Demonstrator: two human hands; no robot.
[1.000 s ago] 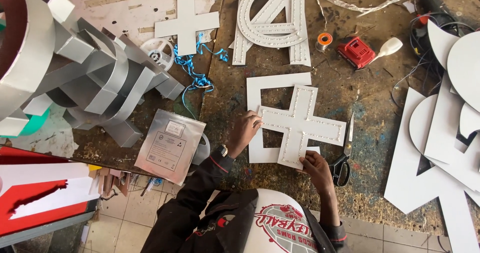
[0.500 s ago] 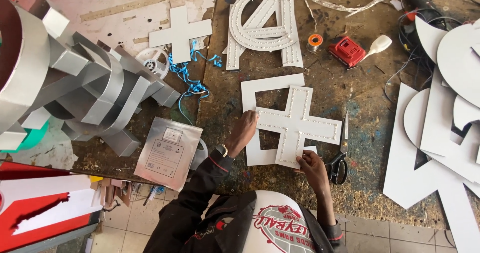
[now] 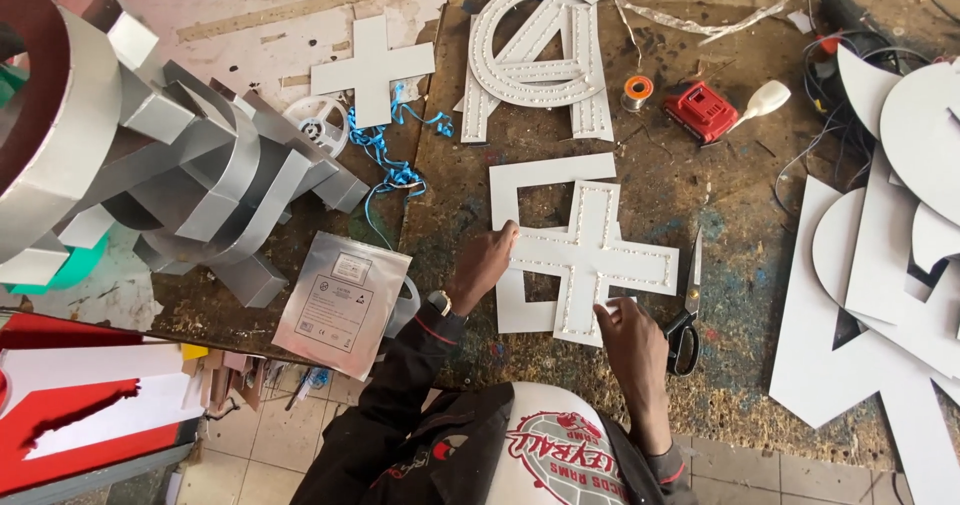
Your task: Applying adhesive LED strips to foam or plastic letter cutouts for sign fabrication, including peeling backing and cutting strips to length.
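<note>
- At the centre of the worn workbench (image 3: 720, 225), a white cross-shaped panel (image 3: 590, 260) edged with small studs is laid flat on a white sheet (image 3: 545, 180) with a square cut-out.
- Left hand (image 3: 483, 265) — pressed on the cross's left arm, fingers bent and fingertips touching its edge; nothing is enclosed by it.
- Right hand (image 3: 628, 330) — set at the lower end of the cross, fingers pinched on its bottom edge.
- Black-handled scissors (image 3: 686, 320) are seen just right of the right hand, lying on the bench.
- Beyond the cross, a studded white letter-and-ring piece (image 3: 535, 50) and a plain white cross (image 3: 372, 70) are laid flat.
- A red tool (image 3: 702, 113) and an orange-cored spool (image 3: 637, 90) are placed near the far right.
- A silver foil pouch (image 3: 342, 303) overhangs the bench's near edge, left of the left hand.
- Silver bent-metal letter shells (image 3: 190, 165) are piled at far left.
</note>
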